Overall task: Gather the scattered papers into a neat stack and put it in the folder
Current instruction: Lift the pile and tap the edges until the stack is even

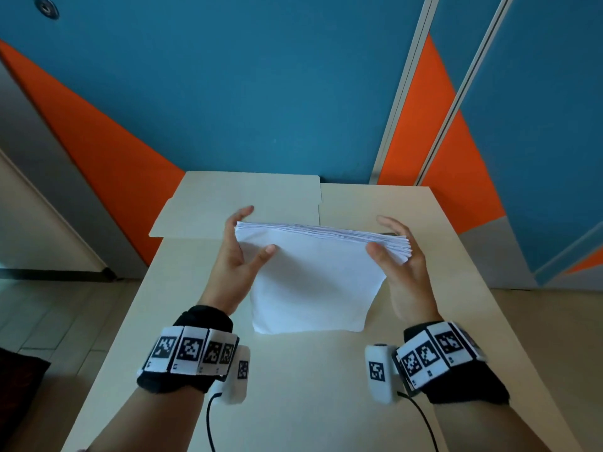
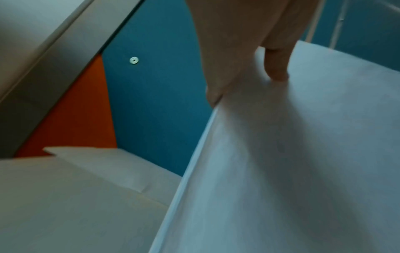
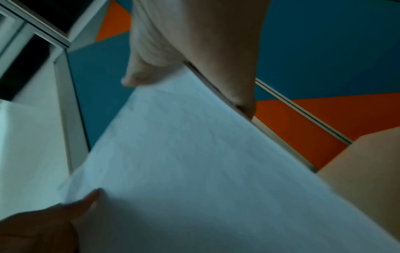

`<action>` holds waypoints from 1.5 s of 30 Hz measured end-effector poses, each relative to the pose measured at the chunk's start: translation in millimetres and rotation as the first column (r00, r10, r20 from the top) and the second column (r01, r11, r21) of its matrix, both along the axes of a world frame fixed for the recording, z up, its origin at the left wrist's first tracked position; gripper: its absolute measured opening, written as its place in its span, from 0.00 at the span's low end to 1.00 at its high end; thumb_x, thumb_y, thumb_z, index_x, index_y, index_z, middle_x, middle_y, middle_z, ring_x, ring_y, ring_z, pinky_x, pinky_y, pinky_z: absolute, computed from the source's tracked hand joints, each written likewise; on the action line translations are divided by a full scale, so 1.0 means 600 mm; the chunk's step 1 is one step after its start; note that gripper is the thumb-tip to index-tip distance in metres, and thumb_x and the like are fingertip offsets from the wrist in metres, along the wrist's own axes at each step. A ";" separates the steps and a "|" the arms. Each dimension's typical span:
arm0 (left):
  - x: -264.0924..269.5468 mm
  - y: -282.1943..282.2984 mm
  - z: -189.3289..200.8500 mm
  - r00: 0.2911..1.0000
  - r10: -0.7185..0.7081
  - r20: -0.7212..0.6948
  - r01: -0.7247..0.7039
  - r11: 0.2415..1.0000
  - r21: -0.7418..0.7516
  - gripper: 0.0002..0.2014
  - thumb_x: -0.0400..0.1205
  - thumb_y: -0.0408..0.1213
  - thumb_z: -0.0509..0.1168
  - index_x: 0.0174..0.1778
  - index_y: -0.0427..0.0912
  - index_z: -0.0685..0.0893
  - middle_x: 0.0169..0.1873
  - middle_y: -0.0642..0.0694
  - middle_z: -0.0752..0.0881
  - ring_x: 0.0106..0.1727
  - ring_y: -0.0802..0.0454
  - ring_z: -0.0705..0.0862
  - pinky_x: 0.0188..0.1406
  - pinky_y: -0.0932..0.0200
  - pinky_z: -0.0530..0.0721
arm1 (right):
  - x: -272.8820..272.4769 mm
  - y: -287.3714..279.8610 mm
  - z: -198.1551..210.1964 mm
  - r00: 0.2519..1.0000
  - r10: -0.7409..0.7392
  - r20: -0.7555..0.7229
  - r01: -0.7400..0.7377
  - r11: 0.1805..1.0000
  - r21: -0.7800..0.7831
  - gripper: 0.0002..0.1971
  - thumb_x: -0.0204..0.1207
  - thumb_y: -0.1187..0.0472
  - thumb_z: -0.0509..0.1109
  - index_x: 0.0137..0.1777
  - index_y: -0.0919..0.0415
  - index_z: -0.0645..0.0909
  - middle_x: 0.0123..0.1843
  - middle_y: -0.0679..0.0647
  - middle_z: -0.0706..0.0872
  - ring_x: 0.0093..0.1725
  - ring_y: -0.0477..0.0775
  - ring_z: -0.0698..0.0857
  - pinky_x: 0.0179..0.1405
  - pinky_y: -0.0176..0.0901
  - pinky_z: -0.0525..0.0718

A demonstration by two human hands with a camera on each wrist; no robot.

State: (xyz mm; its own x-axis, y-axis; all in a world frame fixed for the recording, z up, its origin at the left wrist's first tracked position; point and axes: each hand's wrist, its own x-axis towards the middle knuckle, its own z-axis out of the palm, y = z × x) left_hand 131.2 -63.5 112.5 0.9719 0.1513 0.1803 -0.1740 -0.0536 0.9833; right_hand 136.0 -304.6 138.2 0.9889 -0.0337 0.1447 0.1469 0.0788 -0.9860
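A thick stack of white papers [image 1: 310, 275] stands tilted on its lower edge on the beige table [image 1: 293, 386]. My left hand [image 1: 257, 230] pinches the stack's upper left corner, thumb in front and fingers behind. My right hand [image 1: 386, 236] holds the upper right corner the same way, where the sheet edges fan slightly. The manila folder [image 1: 248, 197] lies open and flat at the table's far end, beyond the stack. In the left wrist view my fingers [image 2: 227, 51] grip the stack's edge [image 2: 292, 171]. In the right wrist view my thumb [image 3: 147, 71] presses the sheets [image 3: 205, 171].
A blue and orange panelled wall [image 1: 261, 93] rises right behind the table's far edge. Tiled floor [image 1: 49, 321] drops away on the left, and a dark object [image 1: 19, 380] sits low at the left. Bare tabletop lies between the stack and me.
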 end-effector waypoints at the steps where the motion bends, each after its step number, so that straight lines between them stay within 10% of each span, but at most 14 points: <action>1: -0.002 -0.004 0.003 0.996 0.061 0.068 -0.066 0.994 0.082 0.34 0.72 0.43 0.71 0.68 0.74 0.61 0.72 0.43 0.75 0.73 0.43 0.74 0.75 0.42 0.71 | 0.000 0.006 0.008 0.998 -0.049 0.037 0.049 0.999 0.005 0.23 0.59 0.43 0.74 0.55 0.42 0.80 0.49 0.53 0.84 0.51 0.45 0.83 0.58 0.33 0.79; 6: -0.009 -0.029 0.006 0.924 0.152 0.350 -0.277 0.899 0.341 0.41 0.78 0.31 0.66 0.75 0.65 0.47 0.64 0.48 0.75 0.62 0.51 0.78 0.64 0.57 0.75 | 0.008 0.032 0.025 0.973 -0.219 0.072 0.215 0.974 0.068 0.09 0.74 0.58 0.72 0.53 0.50 0.80 0.38 0.50 0.82 0.40 0.39 0.81 0.45 0.27 0.77; 10: -0.002 -0.018 -0.003 0.895 0.082 0.439 -0.295 0.847 0.443 0.24 0.81 0.26 0.61 0.70 0.51 0.70 0.60 0.45 0.77 0.62 0.84 0.69 0.63 0.83 0.65 | 0.016 0.024 0.021 0.963 -0.258 0.078 0.257 0.966 0.020 0.08 0.75 0.68 0.69 0.52 0.59 0.81 0.31 0.51 0.76 0.28 0.37 0.74 0.31 0.21 0.73; 13: -0.004 -0.021 0.014 0.903 0.081 0.423 -0.277 0.860 0.428 0.20 0.80 0.28 0.60 0.64 0.53 0.73 0.56 0.51 0.80 0.57 0.79 0.74 0.61 0.78 0.70 | 0.018 0.028 0.025 0.959 -0.260 0.110 0.264 0.964 -0.018 0.05 0.76 0.66 0.68 0.48 0.57 0.82 0.33 0.56 0.74 0.26 0.38 0.69 0.27 0.23 0.70; 17: 0.007 -0.007 0.011 0.993 0.088 0.074 -0.096 0.988 0.121 0.27 0.79 0.32 0.67 0.69 0.58 0.66 0.56 0.31 0.81 0.58 0.40 0.81 0.70 0.52 0.75 | 0.020 0.013 0.023 0.982 -0.153 0.109 0.159 0.986 -0.047 0.14 0.70 0.59 0.75 0.54 0.48 0.78 0.37 0.52 0.78 0.34 0.35 0.77 0.42 0.22 0.75; 20: 0.017 -0.007 -0.004 0.995 0.003 -0.099 -0.005 1.000 -0.027 0.05 0.81 0.29 0.64 0.50 0.38 0.80 0.37 0.51 0.91 0.43 0.56 0.90 0.47 0.56 0.84 | 0.025 -0.007 0.003 0.993 0.093 -0.077 -0.103 0.985 -0.138 0.28 0.61 0.65 0.81 0.58 0.43 0.77 0.54 0.44 0.83 0.52 0.34 0.82 0.64 0.32 0.79; 23: 0.028 -0.022 -0.004 0.991 0.067 -0.114 -0.072 0.997 -0.035 0.06 0.81 0.29 0.64 0.51 0.39 0.84 0.32 0.59 0.91 0.36 0.62 0.88 0.42 0.60 0.84 | 0.030 -0.007 -0.007 0.977 0.046 -0.209 -0.099 0.964 -0.247 0.17 0.65 0.66 0.80 0.44 0.42 0.81 0.48 0.38 0.86 0.50 0.39 0.87 0.70 0.51 0.78; 28: 0.030 -0.049 0.027 0.974 0.221 0.047 -0.215 0.970 -0.113 0.06 0.81 0.32 0.64 0.51 0.46 0.82 0.40 0.55 0.89 0.41 0.62 0.87 0.47 0.63 0.86 | 0.044 0.002 0.021 0.996 -0.062 -0.063 0.048 0.978 -0.202 0.09 0.70 0.62 0.77 0.36 0.46 0.82 0.43 0.50 0.89 0.55 0.64 0.88 0.60 0.56 0.84; 32: 0.017 -0.064 0.009 0.970 0.234 0.063 -0.230 0.971 -0.065 0.11 0.80 0.37 0.65 0.56 0.39 0.83 0.45 0.47 0.88 0.48 0.54 0.87 0.50 0.58 0.86 | 0.041 0.001 -0.007 0.988 -0.120 -0.093 0.102 0.979 -0.177 0.04 0.70 0.61 0.76 0.44 0.56 0.85 0.48 0.57 0.91 0.54 0.62 0.89 0.57 0.53 0.85; 37: 0.000 -0.087 -0.043 0.971 0.240 -0.002 -0.240 0.970 0.029 0.11 0.81 0.29 0.63 0.59 0.38 0.80 0.45 0.53 0.86 0.42 0.72 0.86 0.42 0.70 0.82 | 0.034 -0.007 -0.069 0.966 -0.079 -0.247 0.030 0.980 -0.198 0.05 0.71 0.61 0.76 0.39 0.63 0.84 0.42 0.61 0.90 0.43 0.63 0.87 0.48 0.45 0.82; 40: 0.007 -0.083 -0.051 0.966 0.258 -0.005 -0.258 0.966 0.021 0.12 0.80 0.32 0.66 0.59 0.37 0.80 0.45 0.51 0.87 0.42 0.68 0.86 0.43 0.71 0.83 | 0.052 -0.018 -0.080 0.975 -0.077 -0.207 0.041 0.984 -0.174 0.12 0.72 0.61 0.75 0.48 0.71 0.84 0.54 0.72 0.87 0.54 0.70 0.85 0.54 0.49 0.83; 45: 0.014 -0.087 -0.106 0.934 0.207 -0.290 -0.210 0.978 0.021 0.09 0.80 0.30 0.65 0.55 0.38 0.81 0.45 0.48 0.88 0.48 0.50 0.88 0.48 0.54 0.83 | 0.065 -0.029 -0.128 0.944 -0.006 -0.330 -0.077 0.968 -0.240 0.12 0.71 0.62 0.76 0.47 0.72 0.84 0.45 0.63 0.90 0.49 0.64 0.88 0.49 0.46 0.81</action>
